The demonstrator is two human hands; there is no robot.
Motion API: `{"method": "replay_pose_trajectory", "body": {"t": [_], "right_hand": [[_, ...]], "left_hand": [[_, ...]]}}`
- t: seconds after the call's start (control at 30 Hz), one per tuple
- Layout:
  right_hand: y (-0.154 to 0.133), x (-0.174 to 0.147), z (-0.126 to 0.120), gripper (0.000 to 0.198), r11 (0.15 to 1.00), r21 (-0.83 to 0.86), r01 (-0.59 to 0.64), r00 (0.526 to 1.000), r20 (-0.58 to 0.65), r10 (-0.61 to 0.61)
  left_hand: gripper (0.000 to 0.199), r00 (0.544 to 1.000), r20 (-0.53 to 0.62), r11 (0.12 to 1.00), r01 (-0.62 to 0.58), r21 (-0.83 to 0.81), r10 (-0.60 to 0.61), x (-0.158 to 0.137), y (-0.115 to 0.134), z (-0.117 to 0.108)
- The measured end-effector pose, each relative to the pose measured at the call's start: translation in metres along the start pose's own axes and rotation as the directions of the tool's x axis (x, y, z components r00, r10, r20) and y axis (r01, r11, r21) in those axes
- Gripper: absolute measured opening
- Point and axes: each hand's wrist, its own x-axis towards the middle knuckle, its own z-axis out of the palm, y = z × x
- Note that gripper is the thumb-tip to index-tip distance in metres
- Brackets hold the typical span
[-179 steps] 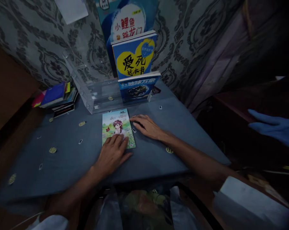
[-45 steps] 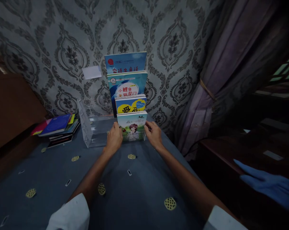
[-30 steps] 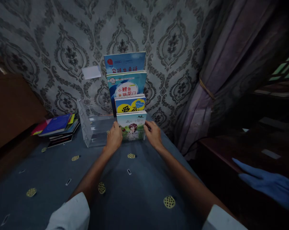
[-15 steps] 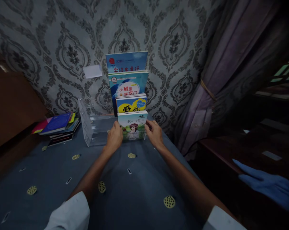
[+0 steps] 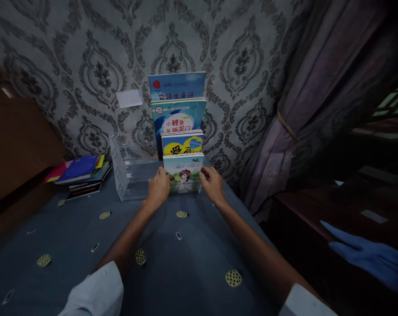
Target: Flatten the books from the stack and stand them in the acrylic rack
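Note:
A small book (image 5: 183, 173) with a girl on its pale green cover stands upright in the front tier of a clear acrylic book rack (image 5: 120, 175). My left hand (image 5: 158, 186) grips its left edge with curled fingers. On the opposite edge, my right hand (image 5: 212, 182) pinches the same book. Behind it, rising in steps, stand a blue and yellow book (image 5: 182, 144), a teal-blue book (image 5: 179, 116) and a taller blue book (image 5: 177, 85). The rack's left half holds no books. My fingertips are partly hidden by the book and the rack.
A pile of colourful books (image 5: 82, 171) lies left of the rack on the blue patterned tablecloth (image 5: 153, 272). Patterned wallpaper with a white label (image 5: 129, 98) rises behind. To the right are a tied curtain (image 5: 281, 131) and a blue glove-like thing (image 5: 367, 254) on dark furniture.
The view has shifted very slightly. Both hands stay on the small front book, which stands in the same place in the rack.

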Motion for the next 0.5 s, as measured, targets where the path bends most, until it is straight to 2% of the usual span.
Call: {"method": "replay_pose_trajectory", "body": {"t": [0.33,0.5], "right_hand": [[0.000,0.002,-0.002,0.036,1.000,0.011,0.009,1.000,-0.027,-0.009],[0.001,0.012,0.002,0.049,0.991,0.132,0.005,1.000,-0.020,-0.003]], "left_hand": [[0.019,1.000,-0.010,1.000,0.001,0.018,0.000,-0.002,0.000,-0.003],[0.027,1.000,-0.005,0.999,0.016,0.041,-0.015,-0.003,0.002,-0.006]]}}
